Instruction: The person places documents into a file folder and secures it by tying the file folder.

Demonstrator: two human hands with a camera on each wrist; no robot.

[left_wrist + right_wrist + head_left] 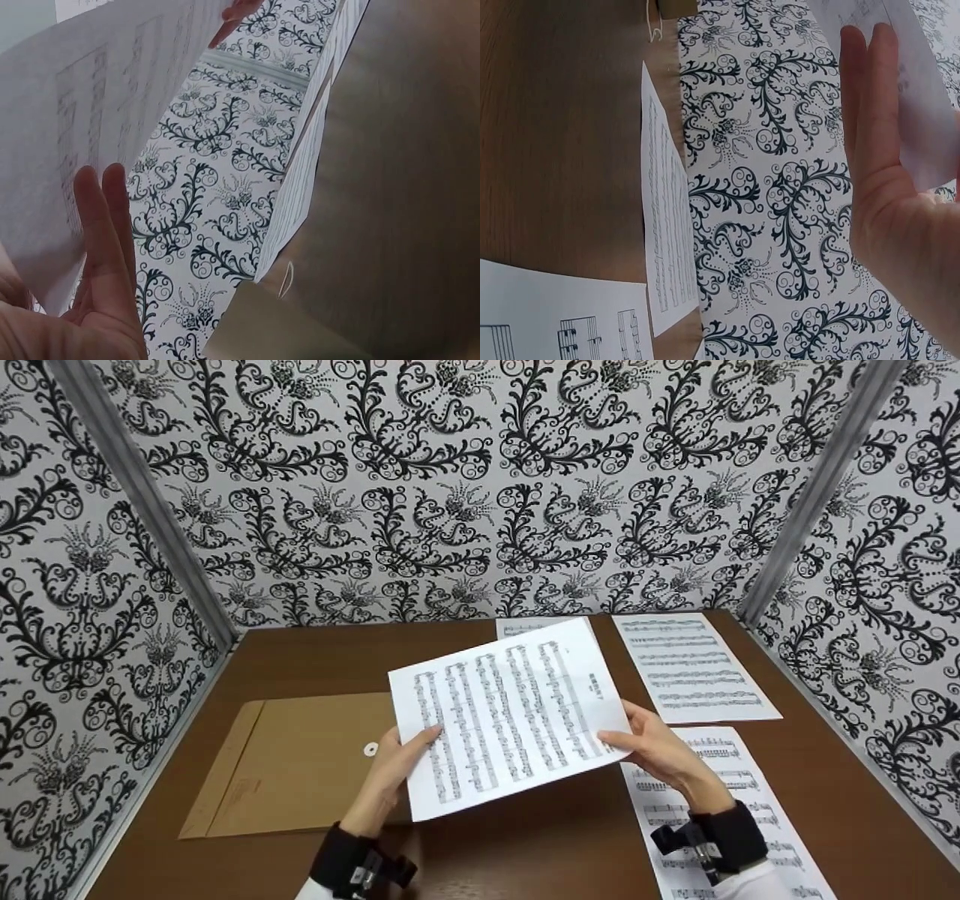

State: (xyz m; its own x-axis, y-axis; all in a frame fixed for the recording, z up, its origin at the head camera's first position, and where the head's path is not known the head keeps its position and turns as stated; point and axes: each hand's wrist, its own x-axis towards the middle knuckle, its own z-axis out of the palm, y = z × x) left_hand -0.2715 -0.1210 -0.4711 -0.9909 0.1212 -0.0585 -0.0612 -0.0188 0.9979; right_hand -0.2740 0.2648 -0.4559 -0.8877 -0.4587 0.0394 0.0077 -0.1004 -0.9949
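Note:
A printed sheet of music [510, 720] is held up sideways above the table by both hands, its staves running up and down. My left hand [399, 759] pinches its left edge, thumb on the printed face and fingers behind; the left wrist view shows those fingers [101, 232] against the back. At the lower right corner my right hand [660, 746] pinches the paper the same way, with its fingers [877, 97] behind the sheet in the right wrist view. Whether it is one sheet or more I cannot tell. Below and left lies a brown envelope [300, 765], partly covered by the sheet.
On the wooden table [525, 847] more music sheets lie at the right: one at the back right [690, 667], another sheet [720, 795] under the right forearm, and a third sheet [525, 624] mostly hidden behind the held paper. Patterned walls [480, 495] enclose the back and sides.

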